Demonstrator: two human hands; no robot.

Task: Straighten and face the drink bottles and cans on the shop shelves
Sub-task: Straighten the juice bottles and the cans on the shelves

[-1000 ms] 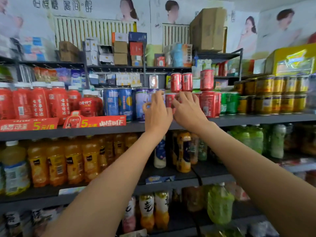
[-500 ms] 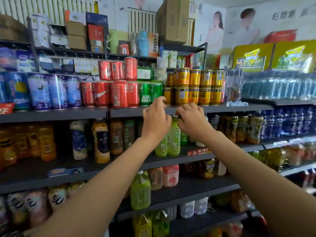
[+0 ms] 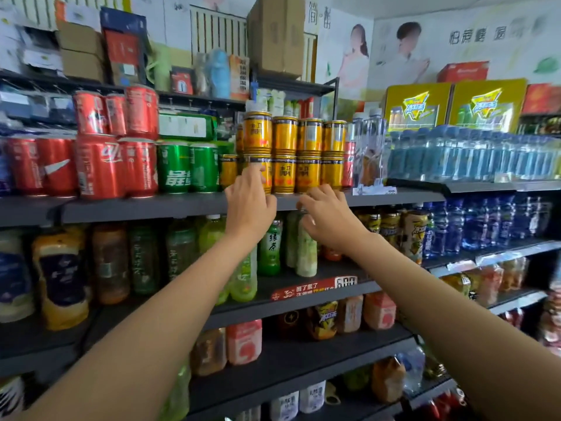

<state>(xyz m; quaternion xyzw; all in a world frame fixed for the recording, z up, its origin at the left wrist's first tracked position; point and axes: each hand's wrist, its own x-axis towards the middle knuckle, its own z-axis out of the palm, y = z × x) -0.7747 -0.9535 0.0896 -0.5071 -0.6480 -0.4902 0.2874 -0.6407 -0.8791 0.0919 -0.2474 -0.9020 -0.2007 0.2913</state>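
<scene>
Yellow cans point(image 3: 309, 173) stand two rows high on the upper dark shelf point(image 3: 182, 208). My left hand point(image 3: 250, 197) reaches up to the leftmost lower yellow can point(image 3: 267, 174), its fingertips touching the can's front. My right hand point(image 3: 329, 218) hovers at the shelf edge just below the yellow cans, fingers loosely curled, holding nothing. Green cans point(image 3: 188, 168) and red cans point(image 3: 100, 165) stand to the left on the same shelf. Green tea bottles point(image 3: 270, 250) sit on the shelf below, partly hidden by my hands.
Blue water bottles point(image 3: 473, 156) fill the upper shelf to the right, clear bottles point(image 3: 368, 147) beside the yellow cans. Lower shelves hold juice and tea bottles. Cardboard boxes point(image 3: 276, 34) and small cartons sit on top. Yellow display boxes point(image 3: 419, 107) stand at the upper right.
My view and both hands have shifted right along the shelf, from the red cans to the yellow cans. My left hand rose to touch a lower yellow can.
</scene>
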